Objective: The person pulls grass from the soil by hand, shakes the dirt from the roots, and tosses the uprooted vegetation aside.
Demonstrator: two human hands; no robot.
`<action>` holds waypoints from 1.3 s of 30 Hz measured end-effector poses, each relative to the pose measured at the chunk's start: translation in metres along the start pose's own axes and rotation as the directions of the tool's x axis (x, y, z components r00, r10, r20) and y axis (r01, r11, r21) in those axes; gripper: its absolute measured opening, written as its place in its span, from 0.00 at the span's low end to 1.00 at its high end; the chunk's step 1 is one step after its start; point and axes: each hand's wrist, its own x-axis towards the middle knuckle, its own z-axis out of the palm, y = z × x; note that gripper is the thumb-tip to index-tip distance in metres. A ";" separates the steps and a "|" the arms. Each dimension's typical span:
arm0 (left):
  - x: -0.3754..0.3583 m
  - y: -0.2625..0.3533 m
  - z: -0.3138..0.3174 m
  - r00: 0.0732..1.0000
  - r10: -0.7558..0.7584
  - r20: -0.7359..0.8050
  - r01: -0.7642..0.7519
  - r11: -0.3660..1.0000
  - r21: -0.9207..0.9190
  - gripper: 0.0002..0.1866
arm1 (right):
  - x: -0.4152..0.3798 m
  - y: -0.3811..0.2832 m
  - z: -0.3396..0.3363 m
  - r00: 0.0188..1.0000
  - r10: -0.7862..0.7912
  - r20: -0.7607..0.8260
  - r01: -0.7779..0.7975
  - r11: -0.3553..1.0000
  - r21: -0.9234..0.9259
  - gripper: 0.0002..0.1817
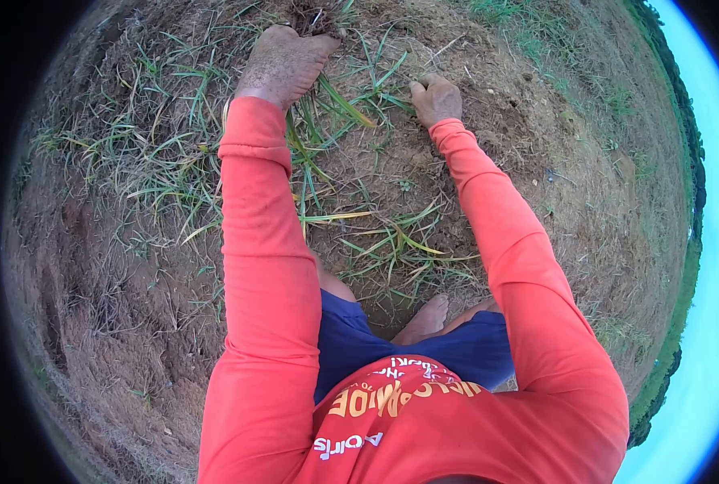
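Note:
My left hand (285, 64) is closed in a fist around a tuft of grass at the top of the view. Long green and yellowing blades (311, 129) hang out below the fist, and a dark clump of soil and roots (315, 14) shows just beyond it. To the right, my right hand (437, 99) is low over the soil with its fingers curled. A spreading grass plant (375, 85) lies right by its fingertips. Whatever the right fingers may hold is hidden.
Another grass plant (400, 242) grows between my arms, close to my bare foot (424, 319). More grass (174, 181) covers the ground on the left. Brown soil with dry stalks (585, 202) slopes away on the right, towards a tree line (690, 161).

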 end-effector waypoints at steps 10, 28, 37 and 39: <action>0.001 0.006 -0.010 0.967 -0.228 0.112 0.240 0.964 -0.117 0.16 | 0.002 0.013 -0.048 0.984 0.134 -0.115 -0.091 0.944 0.318 0.17; 0.005 0.022 -0.012 0.955 -0.203 0.217 0.198 0.979 0.045 0.14 | 0.001 0.023 -0.007 0.966 -0.219 0.139 0.237 0.962 -0.135 0.12; 0.009 0.033 -0.020 0.912 -0.261 0.317 0.245 0.965 0.091 0.15 | 0.021 0.021 -0.102 0.979 -0.143 0.146 0.138 0.989 0.046 0.17; 0.009 0.028 -0.015 0.923 -0.222 0.316 0.202 0.975 0.093 0.15 | 0.025 0.018 -0.136 0.974 -0.141 0.180 0.128 0.989 0.080 0.19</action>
